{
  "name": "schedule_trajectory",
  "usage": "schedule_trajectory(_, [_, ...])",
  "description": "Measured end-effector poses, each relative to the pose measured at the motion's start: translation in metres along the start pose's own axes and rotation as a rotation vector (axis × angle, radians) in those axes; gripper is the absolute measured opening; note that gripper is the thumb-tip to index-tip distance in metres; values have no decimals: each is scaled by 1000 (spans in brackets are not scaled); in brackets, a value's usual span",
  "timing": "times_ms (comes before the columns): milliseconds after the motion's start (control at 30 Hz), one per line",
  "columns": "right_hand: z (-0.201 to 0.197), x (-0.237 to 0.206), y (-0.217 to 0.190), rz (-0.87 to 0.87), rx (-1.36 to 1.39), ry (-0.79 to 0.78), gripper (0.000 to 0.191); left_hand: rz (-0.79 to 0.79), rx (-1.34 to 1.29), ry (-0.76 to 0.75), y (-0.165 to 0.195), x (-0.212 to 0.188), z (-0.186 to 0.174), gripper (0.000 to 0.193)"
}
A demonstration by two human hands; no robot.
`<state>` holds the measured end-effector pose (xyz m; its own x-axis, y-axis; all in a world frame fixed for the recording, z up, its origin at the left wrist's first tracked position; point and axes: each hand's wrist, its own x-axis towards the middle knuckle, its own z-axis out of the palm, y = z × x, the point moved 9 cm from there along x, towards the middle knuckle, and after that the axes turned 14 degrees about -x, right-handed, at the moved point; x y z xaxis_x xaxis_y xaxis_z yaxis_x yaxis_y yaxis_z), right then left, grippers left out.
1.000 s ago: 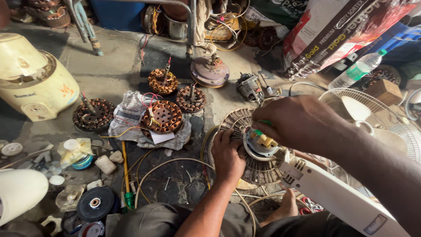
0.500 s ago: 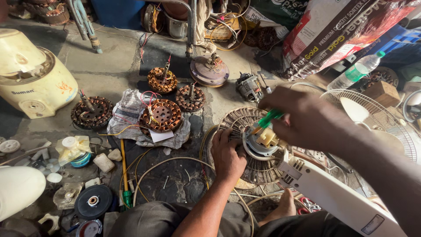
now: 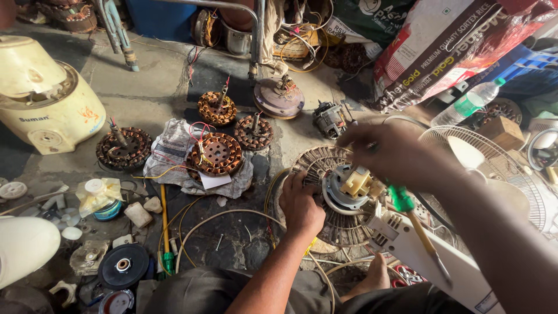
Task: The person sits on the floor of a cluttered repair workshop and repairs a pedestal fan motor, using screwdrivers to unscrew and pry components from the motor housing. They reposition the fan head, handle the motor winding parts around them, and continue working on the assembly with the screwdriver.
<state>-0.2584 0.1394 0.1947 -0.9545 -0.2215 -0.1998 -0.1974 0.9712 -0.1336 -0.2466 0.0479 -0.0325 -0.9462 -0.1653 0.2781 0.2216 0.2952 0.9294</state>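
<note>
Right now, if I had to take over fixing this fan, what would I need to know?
Left hand presses on the fan's rear grille, steadying it on the floor.
Right hand is above the motor housing, by a green-handled screwdriver; grip unclear.
The cream plastic part sits on the motor.
Front grille lies to the right, already off.
Copper-wound stators lie to the left, untouched.
The motor is still on the white stand.

Concrete floor [image 3: 157, 96] w/ copper stators [image 3: 216, 154], newspaper [image 3: 174, 145], yellow screwdriver [image 3: 165, 227], black pulley [image 3: 123, 265].
</note>
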Motion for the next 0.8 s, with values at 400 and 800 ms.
schedule_trajectory(400, [122, 18, -63, -316, -1057, -40, 16, 1, 38, -39, 4, 5, 0, 27])
schedule_trajectory(800, [67, 43, -51, -157, -988, -148, 16, 37, 33, -57, 9, 1, -4, 30])
